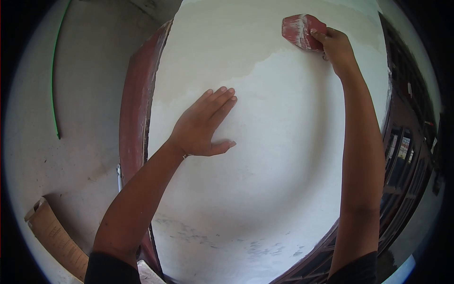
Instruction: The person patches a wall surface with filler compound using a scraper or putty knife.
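A pale wall (265, 142) fills the middle of the head view. High on its right side, my right hand (338, 47) grips a red putty scraper (298, 31), the thumb on its face. White paste is smeared across the scraper, which is at the wall's surface. My left hand (201, 123) is stretched out flat with its thumb apart, against or just over the wall, holding nothing. A darker, damp-looking coat (227, 42) covers the upper wall and ends in a wavy edge between my hands.
A reddish-brown door or frame panel (135, 104) borders the wall on the left. Dark window grilles (402, 156) run along the right. A green cord (53, 85) hangs at the far left, above a brown cardboard piece (54, 232). Grey marks (265, 248) spot the lower wall.
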`<state>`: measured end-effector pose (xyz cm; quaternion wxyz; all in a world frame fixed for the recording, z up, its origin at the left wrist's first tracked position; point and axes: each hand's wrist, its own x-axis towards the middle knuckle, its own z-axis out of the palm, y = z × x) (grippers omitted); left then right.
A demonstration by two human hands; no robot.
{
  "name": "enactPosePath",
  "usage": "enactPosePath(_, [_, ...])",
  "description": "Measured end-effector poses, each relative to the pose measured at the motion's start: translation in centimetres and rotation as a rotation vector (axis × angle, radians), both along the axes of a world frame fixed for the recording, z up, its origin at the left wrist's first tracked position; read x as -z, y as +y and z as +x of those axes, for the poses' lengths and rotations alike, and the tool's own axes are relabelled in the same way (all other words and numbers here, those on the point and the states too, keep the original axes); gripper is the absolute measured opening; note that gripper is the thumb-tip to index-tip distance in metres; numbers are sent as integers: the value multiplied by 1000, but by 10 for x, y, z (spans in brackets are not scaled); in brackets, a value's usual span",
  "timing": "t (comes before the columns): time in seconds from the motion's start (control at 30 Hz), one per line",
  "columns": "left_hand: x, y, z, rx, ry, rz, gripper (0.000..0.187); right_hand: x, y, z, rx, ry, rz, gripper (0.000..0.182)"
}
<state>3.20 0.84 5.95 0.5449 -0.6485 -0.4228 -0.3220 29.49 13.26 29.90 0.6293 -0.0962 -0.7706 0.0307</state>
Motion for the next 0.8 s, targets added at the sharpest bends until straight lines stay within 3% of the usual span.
enactPosePath(0.07, [0, 0, 0, 2, -4, -8, 90, 0, 5, 7, 69, 29, -26, 38])
enactPosePath(0.17, [0, -1, 0, -7, -1, 4, 89, -5, 20, 30, -208, 85, -168, 37])
enactPosePath(0.27, [-1, -1, 2, -3, 0, 9, 89, 8, 2, 10, -263, 85, -123, 39])
enactPosePath(0.33, [0, -2, 1, 0, -5, -1, 89, 9, 3, -4, -126, -38, -64, 41])
enactPosePath(0.43, [0, -1, 1, -7, -9, -8, 90, 6, 6, 4, 84, -23, -41, 39])
enactPosePath(0.53, [0, 1, 0, -8, 6, 7, 92, 6, 1, 15, -27, 81, -136, 37])
enactPosePath(0.6, [0, 0, 0, -11, 1, 3, 91, 16, -6, 3, -263, 74, -78, 35])
enactPosePath(0.67, [0, -1, 1, -13, 0, -1, 91, 25, -14, -12, -145, -64, -36, 37])
enactPosePath(0.73, [0, -1, 1, -23, -11, -15, 91, 27, 2, -24, 149, 27, 167, 39])
enactPosePath(0.8, [0, -1, 2, -18, -7, -15, 91, 26, 8, -7, 154, 44, 79, 40])
